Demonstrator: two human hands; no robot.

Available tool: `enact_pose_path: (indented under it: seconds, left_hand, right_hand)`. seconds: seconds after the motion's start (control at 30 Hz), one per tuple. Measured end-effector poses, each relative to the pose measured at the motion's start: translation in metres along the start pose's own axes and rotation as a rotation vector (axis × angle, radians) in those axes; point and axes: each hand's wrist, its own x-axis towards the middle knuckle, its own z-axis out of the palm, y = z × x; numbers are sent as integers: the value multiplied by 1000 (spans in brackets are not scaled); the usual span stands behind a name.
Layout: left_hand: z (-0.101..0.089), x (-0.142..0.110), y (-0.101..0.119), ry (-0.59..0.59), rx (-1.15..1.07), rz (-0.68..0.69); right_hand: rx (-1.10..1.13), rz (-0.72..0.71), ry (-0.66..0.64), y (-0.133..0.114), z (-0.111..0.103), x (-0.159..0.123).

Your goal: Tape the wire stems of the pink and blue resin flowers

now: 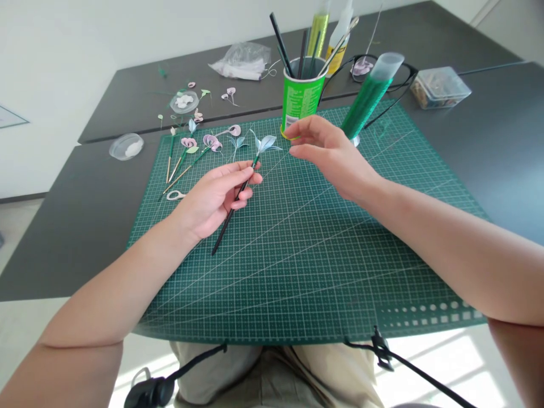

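Note:
My left hand pinches a black stick topped by a pale blue artificial flower, tilted with its petals up and to the right. Green wrapping shows just under the petals. To the right of the bloom, my right hand hovers with thumb and fingers apart and nothing between them. Its fingertips are close to the base of a green paper cup that holds several dark sticks and a metal tool. A smaller pale blue flower lies on the cutting mat, just behind my left hand.
Purple flowers on wrapped stems and small scissors lie at left on the mat. A clear tube of green thread, eyeglasses and a lidded plastic box are at right. Farther back are a plastic bag and a glue bottle.

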Motion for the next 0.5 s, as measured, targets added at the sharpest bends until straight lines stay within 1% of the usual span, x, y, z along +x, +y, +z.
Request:
enact_pose_path:
  seconds: [0.13,0.2,0.27,0.4,0.5]
  left_hand:
    - [2,-1,0,-20,-24,-18]
    - [1,-2,0,-30,-24,-14]
    - [1,-2,-1,-44,-19,-11]
    - [-1,-1,-2,-69,-12,-3]
    - [0,-1,-2,-62,-6,-4]
  right_hand:
    - [190,124,-325,-7,5,-10]
    - [253,180,-426,-9,8,-13]
    - [329,217,-485,-10,10,-16]
    - [489,326,-528,-11,12,-16]
    - [548,394,-590,-10,11,-15]
